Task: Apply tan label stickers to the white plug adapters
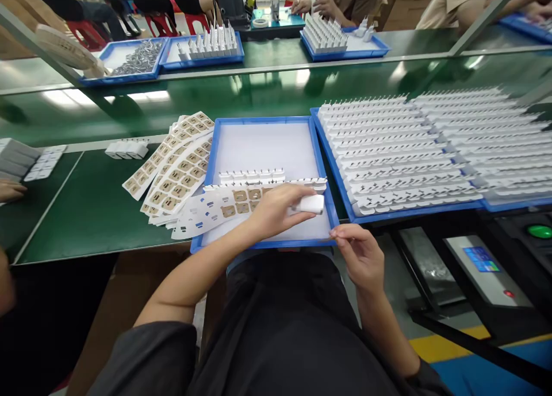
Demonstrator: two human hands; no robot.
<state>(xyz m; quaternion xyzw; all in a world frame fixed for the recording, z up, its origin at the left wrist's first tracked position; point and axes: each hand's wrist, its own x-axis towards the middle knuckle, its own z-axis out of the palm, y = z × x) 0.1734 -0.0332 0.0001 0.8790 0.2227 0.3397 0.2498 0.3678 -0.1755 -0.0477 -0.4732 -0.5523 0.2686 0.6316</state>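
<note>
My left hand (276, 211) is closed around a white plug adapter (312, 204), held over the front part of a blue-rimmed tray (265, 120). Off the tray's front right corner, my right hand (360, 251) pinches a thin brownish piece, seen edge-on, that looks like a sticker. Under my left hand lies a sheet of tan stickers (228, 211), partly peeled, with bare cut-outs at its left end. Behind it, rows of white adapters (252, 176) with metal pins stand in the tray.
A fanned stack of sticker sheets (176, 177) overlaps the tray's left side. To the right, trays hold many adapters (388, 154). Several adapters (127, 149) sit on the green bench at left. Co-workers and more trays (207, 51) are across the line; a neighbour's hand (11, 190) shows at far left.
</note>
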